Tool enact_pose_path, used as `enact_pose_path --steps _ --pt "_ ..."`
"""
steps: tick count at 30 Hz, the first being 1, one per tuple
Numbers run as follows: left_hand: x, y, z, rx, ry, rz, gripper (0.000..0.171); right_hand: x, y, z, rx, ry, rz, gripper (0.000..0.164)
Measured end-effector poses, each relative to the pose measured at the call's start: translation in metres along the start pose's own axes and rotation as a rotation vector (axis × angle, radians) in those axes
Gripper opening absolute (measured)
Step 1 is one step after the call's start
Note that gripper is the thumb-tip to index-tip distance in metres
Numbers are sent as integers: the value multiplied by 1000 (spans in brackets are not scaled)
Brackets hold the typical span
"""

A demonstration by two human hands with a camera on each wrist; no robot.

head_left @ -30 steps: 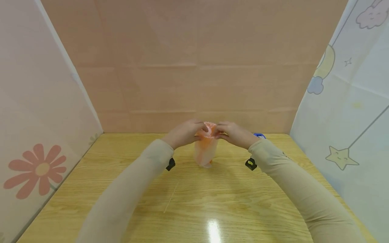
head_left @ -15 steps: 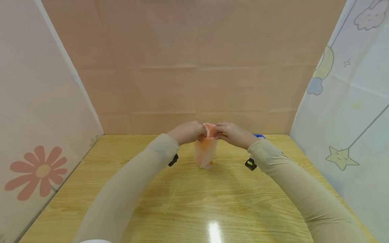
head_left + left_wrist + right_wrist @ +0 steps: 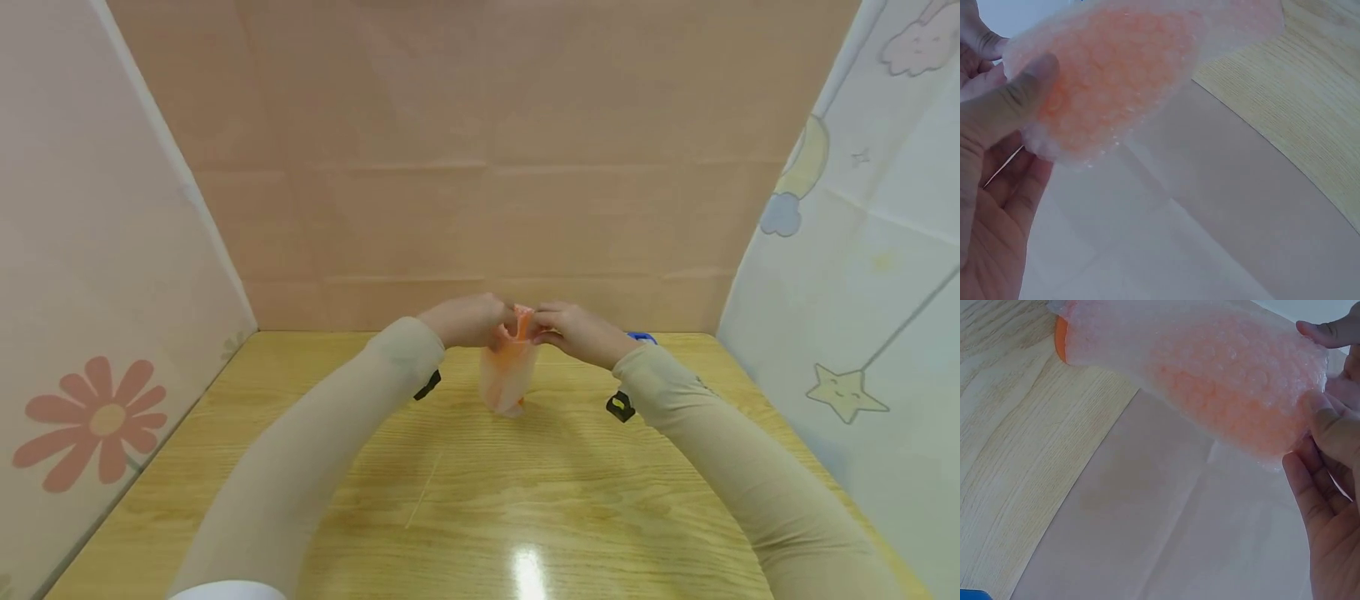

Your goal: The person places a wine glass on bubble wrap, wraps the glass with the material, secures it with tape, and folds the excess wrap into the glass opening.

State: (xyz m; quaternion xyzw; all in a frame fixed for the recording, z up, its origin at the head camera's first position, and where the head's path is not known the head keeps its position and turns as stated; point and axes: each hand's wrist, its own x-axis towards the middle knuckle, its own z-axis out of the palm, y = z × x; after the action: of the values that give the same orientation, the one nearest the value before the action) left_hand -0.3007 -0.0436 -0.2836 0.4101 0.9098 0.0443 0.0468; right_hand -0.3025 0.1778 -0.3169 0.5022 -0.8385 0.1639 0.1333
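Observation:
A bubble wrap sleeve (image 3: 507, 379) stands upright near the back of the table, with something orange showing through it. Its lower end meets the wood, where an orange edge (image 3: 1061, 339) peeks out. My left hand (image 3: 468, 322) pinches the left side of the top rim, thumb on the outer face in the left wrist view. On the opposite side, my right hand (image 3: 572, 332) pinches the rim between thumb and fingers. The mouth between the hands is drawn narrow, and the bubbled face (image 3: 1116, 75) is lit orange from inside. What the orange thing is stays hidden.
Behind my right wrist lies a blue object (image 3: 642, 337), mostly covered. The wooden table (image 3: 600, 500) ends at a tan back sheet (image 3: 480, 225). Printed white sheets (image 3: 885, 275) close off both sides. Black wrist devices (image 3: 620, 406) hang under both forearms.
My left hand has shifted slightly right and its fingers have closed in on the rim. The sleeve's mouth has become narrower. My right hand has stayed put.

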Motion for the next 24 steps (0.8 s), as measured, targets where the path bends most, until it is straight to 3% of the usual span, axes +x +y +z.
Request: enact_pose_path --steps 3,5,12,14,20,24 --pt "-1 0 0 31 1 -20 46 -1 0 -2 9 -1 3 10" --pt "-1 0 1 47 -3 -38 49 -1 1 -2 7 0 6 10" --pt "0 0 8 194 -40 3 30 -3 -2 -4 -20 12 7 9" --pt "0 0 8 199 -45 3 26 -3 -2 -3 -21 15 4 8" --pt "-6 -7 0 40 61 5 30 -3 -1 -3 -8 9 -1 9" --pt "-13 -8 -5 70 133 39 28 -3 -1 -4 -7 12 -9 8"
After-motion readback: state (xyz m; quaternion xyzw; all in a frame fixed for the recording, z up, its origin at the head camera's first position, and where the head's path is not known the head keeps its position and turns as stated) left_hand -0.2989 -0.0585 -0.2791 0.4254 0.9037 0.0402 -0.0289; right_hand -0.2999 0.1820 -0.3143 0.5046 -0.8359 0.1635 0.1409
